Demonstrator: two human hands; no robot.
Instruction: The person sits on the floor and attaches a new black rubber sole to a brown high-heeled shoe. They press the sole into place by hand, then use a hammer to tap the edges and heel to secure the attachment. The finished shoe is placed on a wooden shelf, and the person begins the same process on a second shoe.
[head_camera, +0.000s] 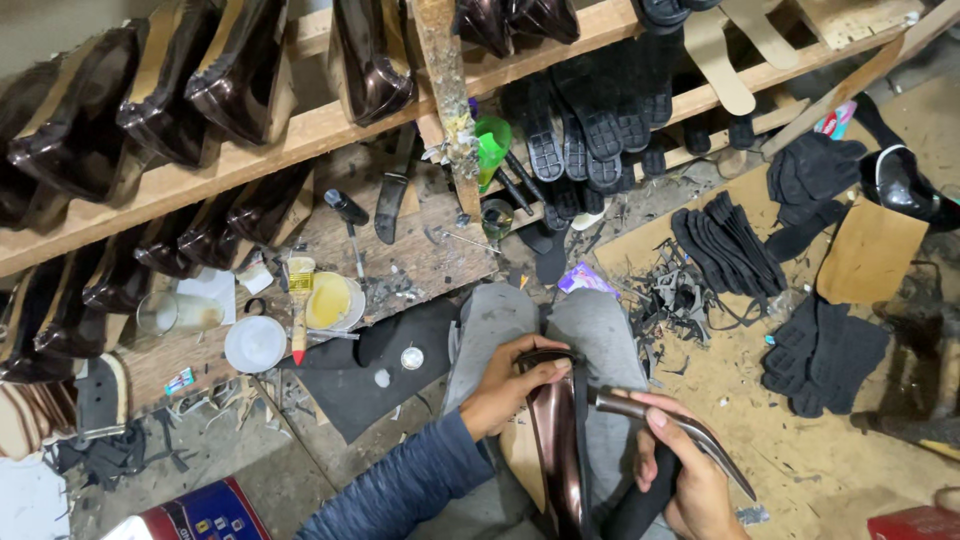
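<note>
**Both hands gripping: one on a glossy shoe, one on a curved metal tool**

The left hand (508, 385) is wrapped around a shiny bronze-brown shoe (556, 440), fingers curled over its upper edge, steadying it on the person's lap between grey-trousered knees. The right hand (692, 475) is closed around the handle end of a curved metal tool (668, 420), whose head touches the shoe's side just beside the left thumb.

How far the work has gone is hard to judge. The shoe's upper looks fully shaped and glossy; whether a sole is fixed on cannot be seen from here. Many similar dark glossy shoes (170, 100) stand in rows on the wooden rack (330, 125) above, while black ridged soles (590, 125) hang loose there and more lie in stacks on the floor (735, 250), which suggests plenty of pairs remain unfinished.

Containers: a shallow round dish (336, 300) holds yellowish paste, with a brush (300, 300) lying across it. Beside it sit a white round lid or tub (254, 343), contents unclear, and a clear glass (180, 313) that looks nearly empty. A green funnel (491, 145) hangs near a small jar (497, 217).
</note>
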